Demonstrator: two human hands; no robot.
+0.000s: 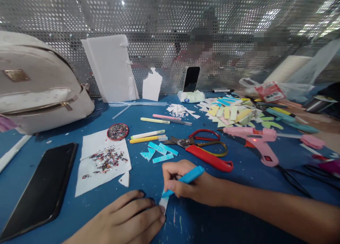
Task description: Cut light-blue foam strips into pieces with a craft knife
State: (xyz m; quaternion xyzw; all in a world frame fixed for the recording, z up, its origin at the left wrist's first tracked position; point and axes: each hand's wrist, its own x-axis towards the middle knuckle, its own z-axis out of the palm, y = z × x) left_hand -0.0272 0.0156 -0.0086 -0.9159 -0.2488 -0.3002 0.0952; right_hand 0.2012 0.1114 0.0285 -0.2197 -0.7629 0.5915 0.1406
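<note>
Obs., near to far. Your left hand lies flat, fingers together, pinning a small white strip to the blue table; it presses rather than grips. Your right hand is closed around a blue marker, its tip down on the strip's upper end.

Progress (judgement only): the visible bit of strip looks mostly white, with blue at the tip, so colouring seems barely begun. Just beyond your right hand lie several blue strips, seemingly finished pieces. Further out and to the right, a heap of coloured strips suggests much is done already; how many white ones remain cannot be counted.

Left of your left hand: white paper with glitter, a round lid of glitter past it, and a dark phone further left. Past the blue strips: yellow and white markers, scissors, a red-handled cutter, a pink glue gun to the right.

Hidden or unclear: most of the white strip sits under your left fingers; marker tip contact is too small to confirm; far figures behind the perforated screen are blurred; the bag is cut off at the left edge
</note>
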